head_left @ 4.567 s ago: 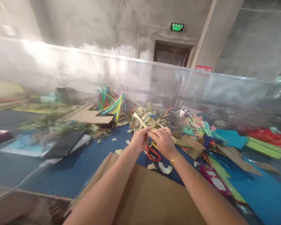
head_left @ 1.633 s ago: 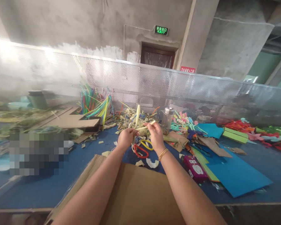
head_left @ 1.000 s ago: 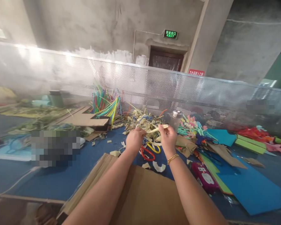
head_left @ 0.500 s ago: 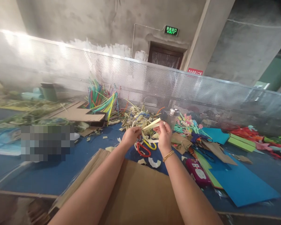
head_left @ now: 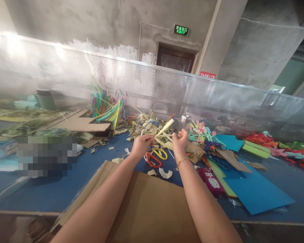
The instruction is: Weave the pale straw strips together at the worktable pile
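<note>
My left hand (head_left: 143,144) is closed, its thumb and fingers pinching the lower end of a pale yellow folded strip (head_left: 165,128) that looks like dried corn husk. The strip slants up to the right. Just right of it, my right hand (head_left: 180,141) has its fingers loosely curled and the thumb apart. Pale strips pass close to the right thumb; contact is hard to make out. Below the hands lie scissors with one red handle (head_left: 153,160) and one yellow handle (head_left: 160,154). Behind them is a heap of dried husk scraps (head_left: 144,126).
Brown cardboard (head_left: 154,206) lies nearest me on the blue table (head_left: 96,179). Blue sheets (head_left: 258,192), a purple case (head_left: 210,181) and paper flowers (head_left: 201,130) are on the right. A clear bottle (head_left: 184,123) stands behind my right hand. Colourful stems (head_left: 103,106) lean against the perforated screen (head_left: 131,76).
My right hand has come off the upper strip and moved slightly right, its fingers loosening. The strip now stands up more steeply from my left hand. The whole view has shifted slightly.
</note>
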Tool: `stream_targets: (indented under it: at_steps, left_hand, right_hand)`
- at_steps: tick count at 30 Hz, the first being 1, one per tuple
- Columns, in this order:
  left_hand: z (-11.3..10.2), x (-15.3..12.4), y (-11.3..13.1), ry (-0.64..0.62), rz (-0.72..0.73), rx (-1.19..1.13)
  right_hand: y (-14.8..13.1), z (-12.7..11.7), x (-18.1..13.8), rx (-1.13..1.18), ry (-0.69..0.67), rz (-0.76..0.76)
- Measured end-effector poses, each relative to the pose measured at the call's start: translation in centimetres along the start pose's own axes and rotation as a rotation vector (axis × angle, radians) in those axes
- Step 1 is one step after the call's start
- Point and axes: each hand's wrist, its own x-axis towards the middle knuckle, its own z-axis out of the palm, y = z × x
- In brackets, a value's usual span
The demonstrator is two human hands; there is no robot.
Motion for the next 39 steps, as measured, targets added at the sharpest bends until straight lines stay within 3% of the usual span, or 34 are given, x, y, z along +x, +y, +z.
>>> stream_targets:
  at_steps: [2, 4, 9, 13, 16, 19, 23, 28, 33, 39]
  left_hand:
    - [-0.4, -0.2, 0.3, 0.1, -0.024, 0.249]
    - [-0.7, -0.5, 0.6, 0.156, -0.028, 0.447]
    - [-0.7, -0.7, 1.4, 0.184, 0.133, 0.762]
    - [-0.6, -0.9, 1.6, 0.209, 0.204, 0.857]
    - [-0.6, -1.1, 1.8, 0.221, 0.201, 0.854]
    - [-0.8, -1.1, 1.8, 0.239, 0.084, 0.794]
    - [-1.1, -0.8, 1.4, 0.273, -0.104, 0.578]
    - [-1.4, -0.3, 0.3, 0.28, -0.223, 0.32]
    - [-1.5, 0.0, -0.1, 0.259, -0.24, 0.275]
    - [-1.5, -0.4, 0.5, 0.236, -0.181, 0.379]
  right_hand:
    - [-1.3, -0.6, -0.2, -0.116, 0.055, -0.291]
    - [-2.8, -0.8, -1.0, -0.111, 0.017, -0.44]
    - [-4.4, -0.3, -2.6, 0.001, -0.095, -0.413]
    - [-3.2, -0.1, -1.7, 0.077, 0.017, -0.28]
    - [-2.4, -0.2, -0.9, 0.082, 0.017, -0.257]
    - [-2.6, -0.1, -1.1, 0.075, -0.01, -0.311]
    - [-4.1, 0.2, -2.8, 0.169, -0.094, -0.354]
    - [-5.7, 0.5, -4.8, 0.236, -0.206, -0.382]
    - [-6.2, 0.4, -5.1, 0.324, -0.284, -0.297]
    - [-5.9, 0.3, -4.3, 0.443, -0.246, -0.117]
